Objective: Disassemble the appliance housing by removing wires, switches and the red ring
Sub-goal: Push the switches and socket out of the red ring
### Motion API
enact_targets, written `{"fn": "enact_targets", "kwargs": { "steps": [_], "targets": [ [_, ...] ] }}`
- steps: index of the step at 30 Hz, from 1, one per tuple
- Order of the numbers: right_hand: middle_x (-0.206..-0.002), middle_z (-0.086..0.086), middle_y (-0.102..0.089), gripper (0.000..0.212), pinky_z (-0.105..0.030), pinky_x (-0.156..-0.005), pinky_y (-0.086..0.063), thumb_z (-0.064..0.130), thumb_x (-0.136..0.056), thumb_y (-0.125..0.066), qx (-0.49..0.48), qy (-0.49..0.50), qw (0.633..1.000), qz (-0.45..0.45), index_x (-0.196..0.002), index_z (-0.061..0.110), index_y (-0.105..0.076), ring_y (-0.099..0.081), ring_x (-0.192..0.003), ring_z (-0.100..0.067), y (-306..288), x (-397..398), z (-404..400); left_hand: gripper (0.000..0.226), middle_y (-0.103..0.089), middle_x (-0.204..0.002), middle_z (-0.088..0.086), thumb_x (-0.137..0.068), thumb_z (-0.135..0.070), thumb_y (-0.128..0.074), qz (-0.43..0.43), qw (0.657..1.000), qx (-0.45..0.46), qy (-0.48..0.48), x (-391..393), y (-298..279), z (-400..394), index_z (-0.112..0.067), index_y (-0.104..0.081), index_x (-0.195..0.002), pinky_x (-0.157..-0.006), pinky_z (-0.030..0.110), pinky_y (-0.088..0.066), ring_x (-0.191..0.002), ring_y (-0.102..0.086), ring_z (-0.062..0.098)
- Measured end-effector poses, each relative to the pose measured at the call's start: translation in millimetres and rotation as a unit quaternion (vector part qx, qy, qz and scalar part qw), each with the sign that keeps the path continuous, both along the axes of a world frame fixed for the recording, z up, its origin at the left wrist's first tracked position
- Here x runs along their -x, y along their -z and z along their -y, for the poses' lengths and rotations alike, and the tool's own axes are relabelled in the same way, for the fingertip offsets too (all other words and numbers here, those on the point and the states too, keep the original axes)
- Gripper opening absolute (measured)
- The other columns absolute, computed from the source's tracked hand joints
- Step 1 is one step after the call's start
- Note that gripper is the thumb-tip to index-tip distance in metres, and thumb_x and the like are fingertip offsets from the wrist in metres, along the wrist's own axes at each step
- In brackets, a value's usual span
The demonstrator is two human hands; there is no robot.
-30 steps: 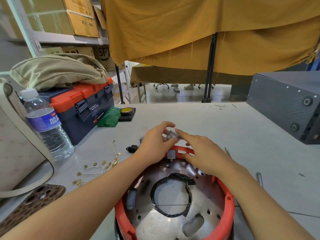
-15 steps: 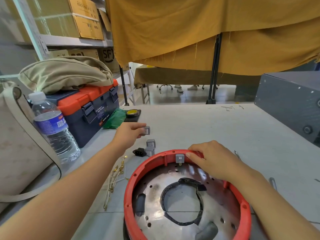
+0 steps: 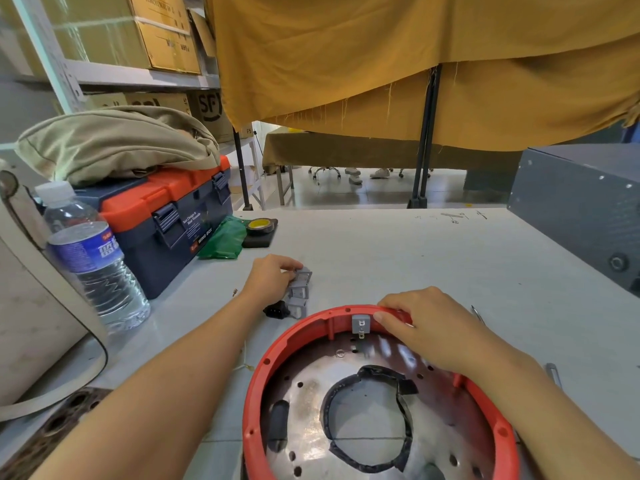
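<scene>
switch (image 3: 302, 274) in left-hand fingers (image 3: 290, 264)

Three loose grey switches (image 3: 299, 292), one red ring (image 3: 277, 348), one water bottle (image 3: 93, 258).

The only camera sat on my head, looking forward and down along both forearms from close above. My right hand (image 3: 420, 327) on the red ring (image 3: 277, 358) filled the lower frame, with my left hand (image 3: 272, 278) just beyond it on the table (image 3: 415, 258).
</scene>
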State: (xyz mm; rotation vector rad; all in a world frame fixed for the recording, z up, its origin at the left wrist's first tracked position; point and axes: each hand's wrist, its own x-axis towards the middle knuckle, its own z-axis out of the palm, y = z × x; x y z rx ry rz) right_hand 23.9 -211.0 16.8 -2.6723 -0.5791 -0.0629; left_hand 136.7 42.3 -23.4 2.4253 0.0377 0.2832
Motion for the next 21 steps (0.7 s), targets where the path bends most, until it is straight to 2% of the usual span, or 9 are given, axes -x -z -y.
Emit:
{"fn": "enact_targets", "kwargs": {
  "steps": [3,4,6,10,13,14,16,18,21],
  "targets": [
    [-0.082,0.003,-0.065,0.027,-0.039,-0.076,-0.050,0.042,-0.097,-0.043,-0.001,0.001,1.000,0.001,-0.096,0.028,-0.065,-0.059,-0.079,-0.017,0.4,0.0,0.2,0.029,-0.069,-0.103,0.012,-0.091,0.000,-0.049,-0.007,0.999,-0.031,0.003,-0.7,2.3,-1.5,-0.012,-0.071,-0.106,-0.055,0.007,-0.040,-0.064,-0.056,0.012],
    [-0.082,0.003,-0.065,0.027,-0.039,-0.076,-0.050,0.042,-0.097,-0.042,-0.001,0.001,1.000,0.002,-0.096,0.027,-0.065,-0.059,-0.079,-0.017,0.6,0.1,0.5,0.032,-0.069,-0.102,0.013,-0.091,0.001,-0.047,-0.009,0.999,-0.038,0.005,-0.2,2.7,-1.9,-0.012,-0.071,-0.105,-0.051,0.008,-0.038,-0.064,-0.056,0.012],
    [-0.081,0.002,-0.065,0.028,-0.039,-0.075,-0.050,0.042,-0.097,-0.042,-0.002,0.000,1.000,0.003,-0.095,0.027,-0.065,-0.058,-0.077,-0.018,1.1,0.2,0.7,0.035,-0.069,-0.105,0.013,-0.090,0.003,-0.044,-0.008,0.999,-0.053,0.008,0.3,3.1,-2.0,-0.012,-0.071,-0.107,-0.060,0.016,-0.041,-0.077,-0.059,0.018],
    [-0.082,0.001,-0.064,0.028,-0.038,-0.075,-0.050,0.042,-0.097,-0.042,0.002,-0.002,1.000,0.008,-0.098,0.027,-0.065,-0.057,-0.077,-0.018,1.4,-0.2,1.0,0.039,-0.065,-0.118,0.015,-0.089,0.004,-0.040,-0.007,0.998,-0.069,0.003,3.7,-0.5,-0.3,-0.009,-0.068,-0.111,-0.070,0.023,-0.040,-0.082,-0.055,0.021],
    [-0.077,0.003,-0.063,0.027,-0.038,-0.075,-0.051,0.041,-0.098,-0.042,-0.006,-0.005,1.000,0.010,-0.103,0.028,-0.065,-0.054,-0.064,-0.012,1.5,-0.4,1.6,0.037,-0.056,-0.133,0.012,-0.091,0.001,-0.042,-0.009,0.998,-0.061,0.017,10.5,-7.6,4.5,-0.009,-0.061,-0.121,-0.091,0.026,-0.042,-0.116,-0.055,0.024],
    [-0.076,0.004,-0.062,0.026,-0.037,-0.076,-0.051,0.041,-0.098,-0.041,-0.006,-0.009,1.000,0.013,-0.106,0.030,-0.063,-0.050,-0.060,-0.009,1.8,-0.5,1.6,0.034,-0.056,-0.131,0.010,-0.093,-0.003,-0.044,-0.001,0.998,-0.055,0.024,14.2,-11.4,7.5,-0.010,-0.060,-0.122,-0.091,0.026,-0.042,-0.119,-0.053,0.022],
    [-0.081,0.005,-0.061,0.024,-0.037,-0.077,-0.051,0.039,-0.099,-0.041,-0.002,-0.017,1.000,0.018,-0.112,0.033,-0.060,-0.049,-0.061,-0.010,2.5,-1.0,1.0,0.026,-0.062,-0.119,0.007,-0.094,-0.011,-0.049,0.018,0.997,-0.047,0.052,24.2,-21.5,15.3,-0.012,-0.063,-0.117,-0.081,0.021,-0.042,-0.107,-0.057,0.015],
    [-0.094,0.003,-0.064,0.023,-0.037,-0.080,-0.049,0.037,-0.100,-0.041,0.000,-0.025,0.999,0.021,-0.114,0.032,-0.058,-0.056,-0.076,-0.016,2.7,-1.0,0.8,0.020,-0.067,-0.107,0.001,-0.094,-0.018,-0.053,0.024,0.994,-0.053,0.097,38.7,-33.3,24.4,-0.014,-0.067,-0.108,-0.075,0.015,-0.038,-0.092,-0.058,0.008],
    [-0.106,0.002,-0.065,0.024,-0.039,-0.083,-0.048,0.035,-0.100,-0.042,0.008,-0.035,0.999,0.030,-0.116,0.031,-0.058,-0.057,-0.094,-0.020,3.0,-1.4,-0.1,0.017,-0.069,-0.096,-0.009,-0.091,-0.027,-0.057,-0.005,0.983,-0.051,0.175,66.4,-48.3,36.1,-0.021,-0.070,-0.101,-0.077,0.015,-0.041,-0.087,-0.061,0.003]
  ]
}}
